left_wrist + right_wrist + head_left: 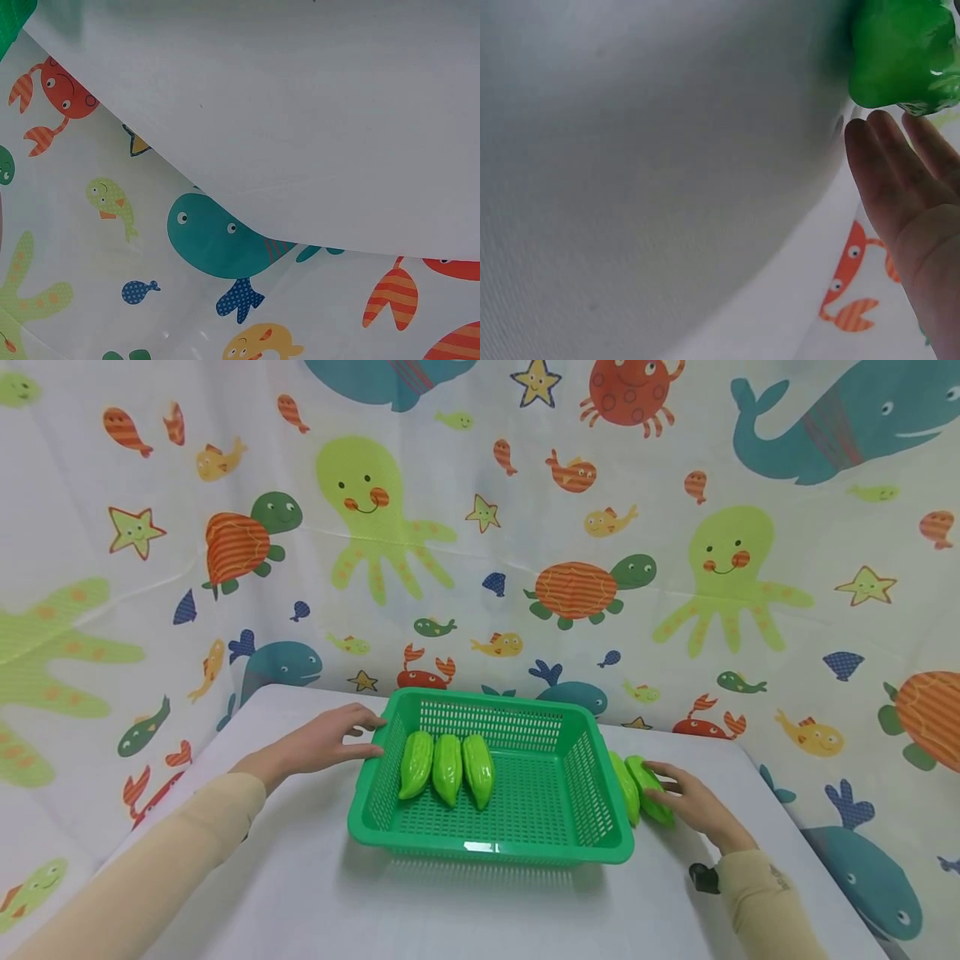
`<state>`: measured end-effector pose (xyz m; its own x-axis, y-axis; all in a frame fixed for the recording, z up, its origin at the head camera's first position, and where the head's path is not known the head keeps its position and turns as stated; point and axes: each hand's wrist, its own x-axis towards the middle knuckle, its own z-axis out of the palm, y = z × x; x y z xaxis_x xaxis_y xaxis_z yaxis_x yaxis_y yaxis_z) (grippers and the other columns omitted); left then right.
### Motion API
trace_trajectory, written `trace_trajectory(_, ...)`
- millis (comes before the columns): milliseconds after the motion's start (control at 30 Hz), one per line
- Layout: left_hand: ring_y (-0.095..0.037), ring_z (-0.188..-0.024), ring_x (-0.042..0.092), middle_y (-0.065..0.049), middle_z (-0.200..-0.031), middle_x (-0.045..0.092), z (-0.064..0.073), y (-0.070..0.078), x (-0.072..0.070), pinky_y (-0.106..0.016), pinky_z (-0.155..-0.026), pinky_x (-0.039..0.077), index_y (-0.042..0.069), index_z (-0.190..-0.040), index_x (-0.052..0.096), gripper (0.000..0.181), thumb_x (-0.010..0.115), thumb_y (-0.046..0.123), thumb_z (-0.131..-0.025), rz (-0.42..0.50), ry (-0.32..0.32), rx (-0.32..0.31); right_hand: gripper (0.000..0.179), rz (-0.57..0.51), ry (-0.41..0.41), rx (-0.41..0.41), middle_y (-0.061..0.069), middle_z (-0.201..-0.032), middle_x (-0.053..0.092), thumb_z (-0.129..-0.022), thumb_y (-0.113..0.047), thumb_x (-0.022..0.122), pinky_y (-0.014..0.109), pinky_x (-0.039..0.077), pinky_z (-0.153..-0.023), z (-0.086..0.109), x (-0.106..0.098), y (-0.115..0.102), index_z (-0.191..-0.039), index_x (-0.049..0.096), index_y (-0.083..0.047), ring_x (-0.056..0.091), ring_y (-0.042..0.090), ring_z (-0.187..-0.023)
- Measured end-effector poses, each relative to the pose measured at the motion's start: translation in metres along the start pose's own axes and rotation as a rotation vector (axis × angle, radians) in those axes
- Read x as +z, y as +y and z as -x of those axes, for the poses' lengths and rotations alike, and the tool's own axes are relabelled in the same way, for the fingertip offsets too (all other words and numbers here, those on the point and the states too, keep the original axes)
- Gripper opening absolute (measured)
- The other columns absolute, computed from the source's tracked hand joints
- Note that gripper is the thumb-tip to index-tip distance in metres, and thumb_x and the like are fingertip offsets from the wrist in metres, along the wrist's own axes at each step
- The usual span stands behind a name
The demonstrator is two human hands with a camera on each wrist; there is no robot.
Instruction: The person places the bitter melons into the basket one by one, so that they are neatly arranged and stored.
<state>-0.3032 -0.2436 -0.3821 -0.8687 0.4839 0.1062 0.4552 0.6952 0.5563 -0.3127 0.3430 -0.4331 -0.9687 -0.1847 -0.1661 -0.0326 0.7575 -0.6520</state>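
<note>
A green plastic basket [495,853] with slotted walls stands on the white table. Inside, three glossy light-green bitter melons [447,768] lie side by side toward its left end. My left hand [318,745] is at the basket's left rim, fingertips and thumb right at the edge. Two more melons lie outside, beyond the right wall; the inner melon [626,787] is partly hidden by the basket. My right hand [693,802] is at the outer melon [651,802], its fingertips overlapping it. In the right wrist view, straight fingers [881,154] reach the underside of a green melon [900,56].
The white table [300,877] runs around the basket on all sides. A curtain [480,543] printed with sea animals hangs behind the table and down its sides. A small black object [703,878] shows at the right wrist.
</note>
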Motion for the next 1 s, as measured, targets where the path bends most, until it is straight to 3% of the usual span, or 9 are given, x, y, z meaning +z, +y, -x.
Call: trace_trajectory(1000,-0.038,-0.116,0.057,-0.015,-0.127,0.057,-0.0002,-0.0020,0.0013,-0.048,-0.093,0.053,0.001,-0.132,0.057,0.061,0.068,0.044,-0.090,-0.001,0.001,-0.004,0.066,-0.019,-0.050,-0.032,0.024,-0.154,0.029,-0.095,-0.038,0.063,0.070,0.038,-0.099,-0.0004,0.0056,0.0016,-0.151,0.038,-0.013,0.034,0.054,-0.132)
